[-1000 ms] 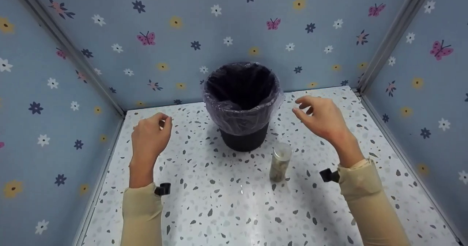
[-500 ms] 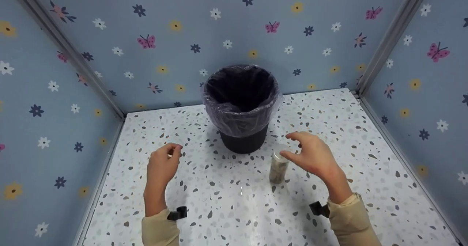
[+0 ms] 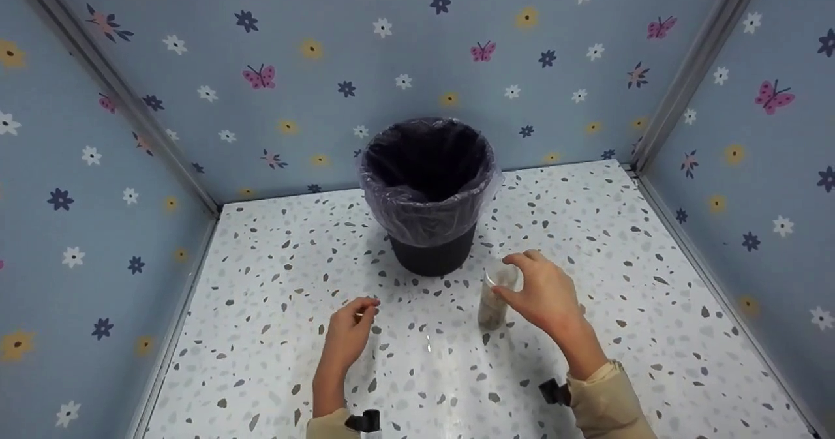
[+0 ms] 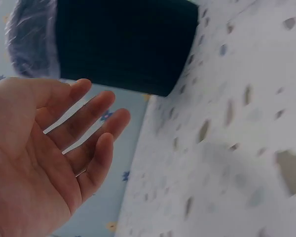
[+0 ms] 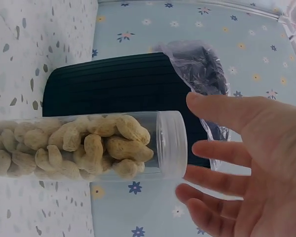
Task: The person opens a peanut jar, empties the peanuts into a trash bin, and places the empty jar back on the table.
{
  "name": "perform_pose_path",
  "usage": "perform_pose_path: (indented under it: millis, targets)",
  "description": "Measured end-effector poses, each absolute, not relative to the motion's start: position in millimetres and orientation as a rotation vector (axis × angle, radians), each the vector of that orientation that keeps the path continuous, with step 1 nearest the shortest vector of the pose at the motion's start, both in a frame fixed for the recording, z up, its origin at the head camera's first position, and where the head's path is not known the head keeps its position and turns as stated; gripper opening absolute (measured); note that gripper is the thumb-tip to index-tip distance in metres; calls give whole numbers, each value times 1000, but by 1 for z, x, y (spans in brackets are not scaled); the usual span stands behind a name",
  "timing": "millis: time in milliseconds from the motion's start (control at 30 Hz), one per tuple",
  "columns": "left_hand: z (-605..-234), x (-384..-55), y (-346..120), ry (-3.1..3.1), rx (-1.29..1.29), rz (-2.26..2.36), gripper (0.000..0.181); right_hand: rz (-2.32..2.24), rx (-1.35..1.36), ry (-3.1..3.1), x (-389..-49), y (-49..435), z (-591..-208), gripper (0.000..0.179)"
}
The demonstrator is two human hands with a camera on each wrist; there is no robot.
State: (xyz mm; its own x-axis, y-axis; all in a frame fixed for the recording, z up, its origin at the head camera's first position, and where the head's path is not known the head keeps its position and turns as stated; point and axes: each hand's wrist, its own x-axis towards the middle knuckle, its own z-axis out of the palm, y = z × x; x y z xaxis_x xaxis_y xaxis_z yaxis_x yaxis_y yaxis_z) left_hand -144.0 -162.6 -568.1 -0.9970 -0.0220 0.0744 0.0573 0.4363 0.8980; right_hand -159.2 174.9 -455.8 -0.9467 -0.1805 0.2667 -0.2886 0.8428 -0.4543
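Two sleeves, beige, at the near edge: left sleeve [image 3: 331,427], right sleeve [image 3: 610,403]. A small black wrist mount [image 3: 554,392] sits by the right cuff, its twin by the left.

Left hand [image 3: 350,338]: over the speckled surface [image 3: 241,361], fingers loosely bent, holding nothing, well apart from the jar.

Right hand [image 3: 549,295]: at the top of the jar [image 3: 492,312], thumb and forefinger parted on either side of the lid [image 5: 172,144]. No grip made; fingers spread in the right wrist view. Whether any fingertip touches the lid, cannot tell.

Jar: clear, tall, upright on the speckled surface, holding unshelled peanuts [image 5: 89,148]. Stands in front of the bin [image 3: 434,257] and to its right, just beside it. Lid on, frosted or translucent.

Step in hand, as I judge it: reaching for the jar, hand shaped but not closed. The next move seems to call for bringing thumb and fingers together round the lid or upper wall, squarely, so the jar does not tip.

Beyond: bin dark, ribbed, with a translucent liner [image 3: 424,220] folded over its rim. Farthest, blue wall panels [image 3: 417,47] printed with flowers and butterflies
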Motion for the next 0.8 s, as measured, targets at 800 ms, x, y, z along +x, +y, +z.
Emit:
perform_pose_path:
  millis: [800]
  targets:
    - [-608,-142,-76,-2641,-330,-1880,40,723,307,-2853,-168,169,-476,58]
